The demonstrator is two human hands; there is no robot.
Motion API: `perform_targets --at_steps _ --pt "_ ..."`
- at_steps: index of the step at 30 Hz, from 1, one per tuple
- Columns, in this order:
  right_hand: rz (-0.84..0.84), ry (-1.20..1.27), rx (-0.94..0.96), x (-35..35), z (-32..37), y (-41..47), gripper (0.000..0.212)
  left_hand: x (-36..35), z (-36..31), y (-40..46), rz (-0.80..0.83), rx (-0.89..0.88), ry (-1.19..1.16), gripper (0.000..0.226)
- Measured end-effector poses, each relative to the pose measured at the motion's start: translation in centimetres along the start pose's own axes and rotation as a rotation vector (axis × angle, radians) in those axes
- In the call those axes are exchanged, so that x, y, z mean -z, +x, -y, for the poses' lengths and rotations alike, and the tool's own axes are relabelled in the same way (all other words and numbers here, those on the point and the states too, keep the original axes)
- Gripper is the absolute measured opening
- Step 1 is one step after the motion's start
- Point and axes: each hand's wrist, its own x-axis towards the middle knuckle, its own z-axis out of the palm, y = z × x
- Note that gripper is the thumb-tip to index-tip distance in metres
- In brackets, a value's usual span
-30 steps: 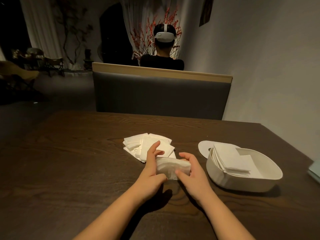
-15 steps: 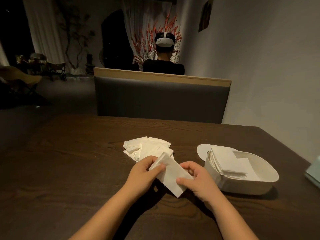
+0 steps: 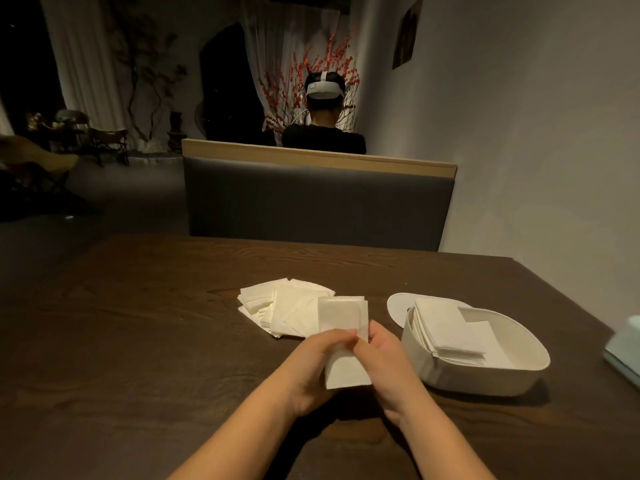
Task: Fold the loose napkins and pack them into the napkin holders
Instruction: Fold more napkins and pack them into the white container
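Observation:
A white napkin [image 3: 343, 313] stands lengthwise between my hands, its far end rising above my fingers and its near end hanging below them. My left hand [image 3: 311, 362] and my right hand [image 3: 388, 362] both pinch it at its middle, fingertips meeting. Behind them a loose pile of napkins [image 3: 277, 303] lies on the dark wooden table [image 3: 138, 341]. To the right stands the white oval napkin holder [image 3: 485, 379] with a stack of folded napkins [image 3: 446, 327] leaning inside its left half. Its lid [image 3: 398, 306] lies flat behind it.
A pale green box [image 3: 623, 348] pokes in at the right edge. A grey upholstered bench back [image 3: 318, 206] faces me across the table, with a person wearing a headset seated behind it, back turned. A wall runs along the right.
The napkin went from bunched between my hands, to slanted and unfolding, to long and upright now. My hands came together at its middle. The view tilted down slightly.

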Motion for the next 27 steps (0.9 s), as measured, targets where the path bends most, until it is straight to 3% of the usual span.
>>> perform_targets --at_steps 5,10,12,16,19,27 --pt "-0.052 -0.112 -0.026 0.8 -0.3 1.7 0.027 0.8 -1.5 1.3 -0.005 0.036 0.065 0.029" --pt "-0.283 -0.836 0.36 1.8 -0.8 3.1 0.034 2.0 -1.2 3.4 0.001 0.049 0.083 0.036" --pt "-0.233 -0.945 0.495 2.2 -0.7 3.2 0.035 2.6 -0.9 3.3 0.04 0.006 0.085 0.038" --pt "-0.082 -0.927 0.467 2.3 -1.2 3.2 0.036 3.2 -0.9 3.0 0.137 -0.006 0.118 0.047" --pt "-0.104 -0.828 0.49 2.0 -1.4 2.9 0.034 3.4 -1.1 2.9 0.14 0.021 0.182 0.031" --pt "-0.138 -0.583 0.405 1.9 -0.5 2.7 0.023 3.4 -1.4 2.8 0.219 0.023 0.273 0.059"
